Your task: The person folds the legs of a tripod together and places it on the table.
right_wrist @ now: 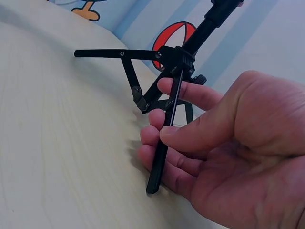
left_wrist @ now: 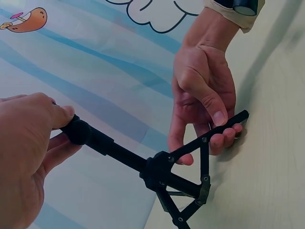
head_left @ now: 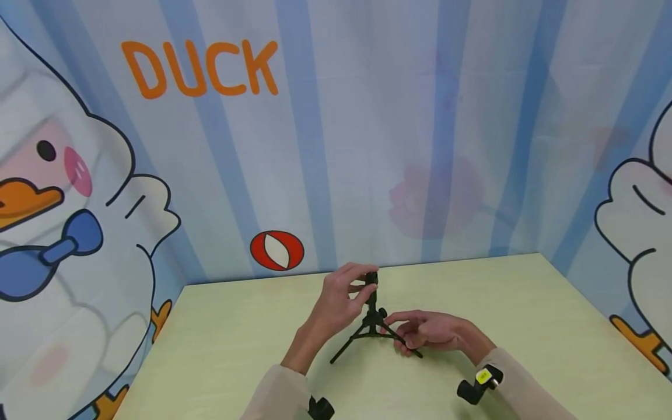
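Note:
A small black tripod [head_left: 373, 319] stands upright with its legs spread, near the middle of the table. My left hand [head_left: 341, 296] pinches the top of its centre column between thumb and fingers. My right hand [head_left: 433, 331] holds one of the legs [right_wrist: 164, 138], the thumb on one side and curled fingers on the other. In the right wrist view another leg [right_wrist: 97, 53] sticks out to the left, joined to the column by a hinged brace. A knob [right_wrist: 199, 79] shows at the side of the hub, close to my right index finger.
The pale wood-grain table [head_left: 236, 344] runs back to a blue-striped curtain [head_left: 357, 146] printed with ducks and the word DUCK. Each wrist carries a small black camera mount [head_left: 475, 389] near the sleeve.

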Demonstrator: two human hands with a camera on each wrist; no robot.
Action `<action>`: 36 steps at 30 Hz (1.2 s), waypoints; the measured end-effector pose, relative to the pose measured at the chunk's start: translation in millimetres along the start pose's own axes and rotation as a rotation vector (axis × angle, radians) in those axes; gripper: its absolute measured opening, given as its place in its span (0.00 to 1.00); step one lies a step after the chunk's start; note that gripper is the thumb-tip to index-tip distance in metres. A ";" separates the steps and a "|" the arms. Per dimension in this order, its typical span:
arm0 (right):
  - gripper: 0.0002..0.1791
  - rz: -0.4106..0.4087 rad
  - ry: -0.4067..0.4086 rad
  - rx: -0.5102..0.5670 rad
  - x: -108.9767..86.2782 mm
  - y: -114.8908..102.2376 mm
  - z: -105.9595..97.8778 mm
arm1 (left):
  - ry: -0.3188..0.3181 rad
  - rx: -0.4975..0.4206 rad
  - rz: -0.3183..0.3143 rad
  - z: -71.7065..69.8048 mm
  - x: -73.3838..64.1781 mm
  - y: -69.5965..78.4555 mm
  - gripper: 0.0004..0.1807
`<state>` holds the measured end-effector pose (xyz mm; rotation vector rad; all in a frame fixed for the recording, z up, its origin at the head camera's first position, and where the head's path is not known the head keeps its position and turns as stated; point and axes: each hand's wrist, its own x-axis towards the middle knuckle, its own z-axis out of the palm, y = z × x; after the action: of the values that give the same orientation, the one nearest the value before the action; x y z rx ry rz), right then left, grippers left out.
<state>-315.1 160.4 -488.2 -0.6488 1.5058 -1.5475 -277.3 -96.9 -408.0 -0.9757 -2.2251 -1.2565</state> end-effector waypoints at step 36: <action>0.26 -0.212 0.150 -0.416 -4.5 9.8 16.8 | 0.035 0.018 -0.035 0.4 -3.1 4.3 0.18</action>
<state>-296.5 156.3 -494.5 -0.9723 1.9508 -1.4726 -272.0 -96.2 -407.7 -0.9050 -2.2315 -1.2570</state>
